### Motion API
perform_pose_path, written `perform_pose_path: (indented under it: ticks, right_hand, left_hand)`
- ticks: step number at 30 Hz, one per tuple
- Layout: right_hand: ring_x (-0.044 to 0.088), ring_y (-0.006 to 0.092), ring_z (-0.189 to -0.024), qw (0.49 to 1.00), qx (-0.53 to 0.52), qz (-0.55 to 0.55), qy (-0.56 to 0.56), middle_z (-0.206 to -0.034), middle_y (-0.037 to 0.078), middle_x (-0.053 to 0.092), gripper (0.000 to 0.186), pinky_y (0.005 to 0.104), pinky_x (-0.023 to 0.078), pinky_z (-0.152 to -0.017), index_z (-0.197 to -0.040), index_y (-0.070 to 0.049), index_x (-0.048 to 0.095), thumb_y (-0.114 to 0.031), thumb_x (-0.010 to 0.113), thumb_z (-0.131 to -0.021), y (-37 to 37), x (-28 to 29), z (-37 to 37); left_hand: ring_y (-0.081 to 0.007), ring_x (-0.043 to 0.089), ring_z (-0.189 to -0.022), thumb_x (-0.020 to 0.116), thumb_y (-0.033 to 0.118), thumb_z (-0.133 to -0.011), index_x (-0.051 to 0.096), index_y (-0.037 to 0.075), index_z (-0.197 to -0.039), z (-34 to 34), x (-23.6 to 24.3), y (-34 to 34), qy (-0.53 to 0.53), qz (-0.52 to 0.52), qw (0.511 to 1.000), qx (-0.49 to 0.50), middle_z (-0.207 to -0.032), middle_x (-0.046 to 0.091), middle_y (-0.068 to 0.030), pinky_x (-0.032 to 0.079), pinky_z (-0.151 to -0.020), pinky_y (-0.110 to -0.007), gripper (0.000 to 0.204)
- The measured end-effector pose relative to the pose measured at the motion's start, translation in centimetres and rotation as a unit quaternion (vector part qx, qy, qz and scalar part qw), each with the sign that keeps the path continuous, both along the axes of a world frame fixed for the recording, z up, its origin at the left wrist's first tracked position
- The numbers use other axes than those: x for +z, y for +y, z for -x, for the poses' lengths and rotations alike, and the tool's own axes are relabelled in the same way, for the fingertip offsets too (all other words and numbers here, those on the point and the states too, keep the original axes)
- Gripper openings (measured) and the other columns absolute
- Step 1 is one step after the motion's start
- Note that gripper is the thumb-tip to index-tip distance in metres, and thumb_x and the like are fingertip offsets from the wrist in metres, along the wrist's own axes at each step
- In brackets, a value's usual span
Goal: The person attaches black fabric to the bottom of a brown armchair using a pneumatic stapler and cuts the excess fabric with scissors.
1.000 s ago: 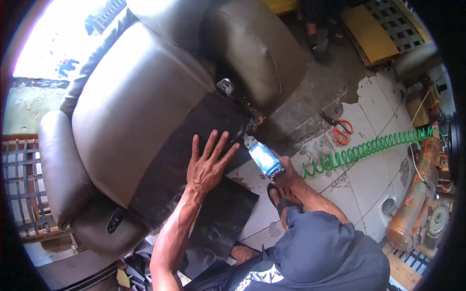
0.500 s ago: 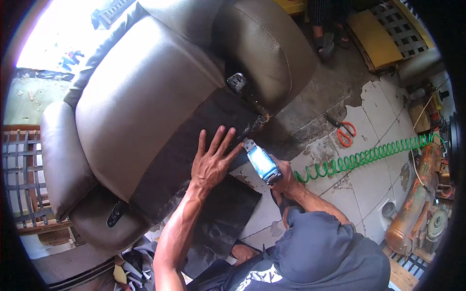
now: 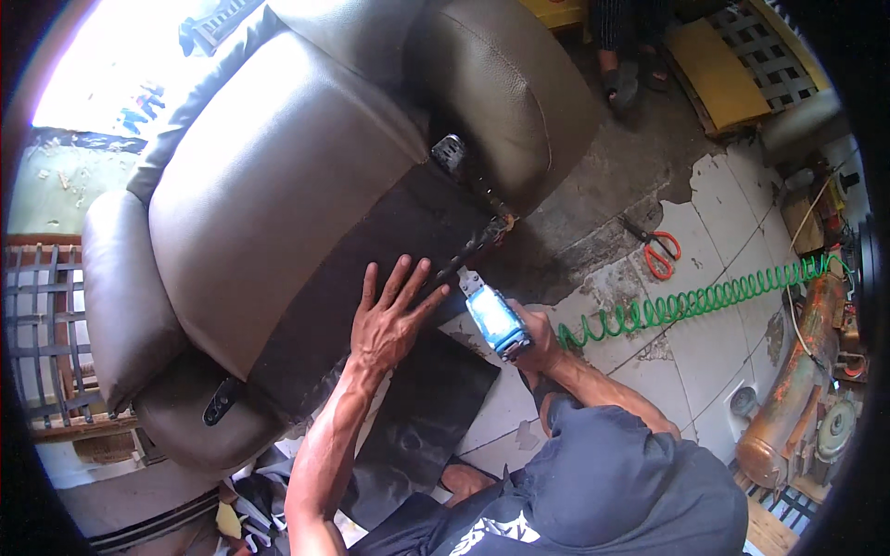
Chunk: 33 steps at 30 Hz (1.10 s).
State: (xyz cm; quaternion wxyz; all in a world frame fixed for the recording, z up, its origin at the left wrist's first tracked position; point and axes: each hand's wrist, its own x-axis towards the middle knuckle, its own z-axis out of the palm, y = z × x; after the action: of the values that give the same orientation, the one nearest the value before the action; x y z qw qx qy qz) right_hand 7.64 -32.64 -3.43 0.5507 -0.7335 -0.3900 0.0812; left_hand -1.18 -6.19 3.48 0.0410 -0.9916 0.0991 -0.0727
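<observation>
Closest in, the right hand (image 3: 538, 338) is wrapped tight around the grip of a blue air stapler (image 3: 496, 320), fingers closed on it. The stapler's long axis runs from that fist up and to the left, nose aimed at the edge of the black fabric (image 3: 371, 278) stretched over the underside of the upturned brown recliner (image 3: 278, 185). A green coiled hose (image 3: 686, 301) trails off to the right from the handle end.

Just left of the stapler nose, the left hand (image 3: 394, 320) lies flat on the black fabric, fingers spread wide, gripping nothing, just pinning the cloth down. So it's the nearer hand to the fabric, actually touching it, and the stapler tip sits just beside its fingertips, on the right. The fabric strip itself runs diagonally from lower left to upper right, so the edge heads up-right away from both hands.

Further out on the cracked floor (image 3: 705, 232), red-handled scissors (image 3: 660, 252) are well apart from everything, with a rusty orange tank (image 3: 797, 371) at far right.
</observation>
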Motion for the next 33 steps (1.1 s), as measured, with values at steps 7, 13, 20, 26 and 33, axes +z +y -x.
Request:
perform_pose_path:
  ticks: [7, 13, 20, 26, 33]
  right_hand:
    - [0.071, 0.0409, -0.082, 1.000, 0.031, 0.003, 0.007, -0.087, 0.021, 0.071, 0.063, 0.0452, 0.057, -0.067, -0.124, -0.003, 0.053, -0.009, 0.078, -0.066, 1.0, -0.7, 0.4]
    - [0.071, 0.0409, -0.084, 0.999, 0.029, 0.015, 0.029, -0.087, 0.021, 0.071, 0.061, 0.0454, 0.057, -0.067, -0.123, -0.002, 0.053, -0.017, 0.082, -0.071, 1.2, -0.3, 0.4]
    - [0.072, 0.0400, -0.083, 1.000, 0.027, 0.010, 0.012, -0.087, 0.021, 0.071, 0.059, 0.0440, 0.057, -0.068, -0.123, -0.001, 0.053, -0.016, 0.077, -0.072, 1.1, -0.6, 0.4]
    - [0.071, 0.0402, -0.084, 0.999, 0.029, 0.016, 0.017, -0.086, 0.022, 0.070, 0.054, 0.0434, 0.057, -0.070, -0.124, -0.001, 0.052, -0.012, 0.070, -0.075, 2.1, 1.0, 2.7]
    - [0.071, 0.0410, -0.085, 0.999, 0.032, 0.011, 0.030, -0.086, 0.022, 0.069, 0.050, 0.0445, 0.057, -0.070, -0.125, -0.003, 0.054, -0.016, 0.068, -0.078, 2.6, 0.3, 4.0]
  left_hand:
    - [-0.0240, 0.022, -0.153, 0.083, 0.014, -0.070, 0.051, 0.042, -0.142, 0.0, -0.1, -0.3, 0.003, -0.001, 1.000, 0.009, -0.163, 0.031, 0.0016, 0.009, -0.126, -0.056, 0.083]
    - [-0.0254, 0.024, -0.152, 0.081, 0.019, -0.074, 0.053, 0.041, -0.140, 0.0, 0.1, -0.6, 0.003, 0.005, 1.000, 0.004, -0.163, 0.032, 0.0001, 0.010, -0.126, -0.056, 0.075]
    - [-0.0261, 0.023, -0.153, 0.082, 0.028, -0.075, 0.054, 0.043, -0.139, 1.7, 1.4, 1.2, 0.030, 0.019, 0.999, 0.002, -0.163, 0.030, -0.0005, 0.009, -0.126, -0.056, 0.072]
    - [-0.0255, 0.021, -0.153, 0.083, 0.037, -0.073, 0.048, 0.048, -0.142, 3.0, 1.1, 2.0, 0.042, 0.009, 0.999, 0.014, -0.164, 0.028, 0.0009, 0.007, -0.126, -0.057, 0.078]
    - [-0.0255, 0.021, -0.153, 0.080, 0.035, -0.076, 0.045, 0.051, -0.143, 3.1, 1.0, 1.8, 0.041, -0.002, 0.999, 0.016, -0.165, 0.027, 0.0016, 0.008, -0.125, -0.058, 0.077]
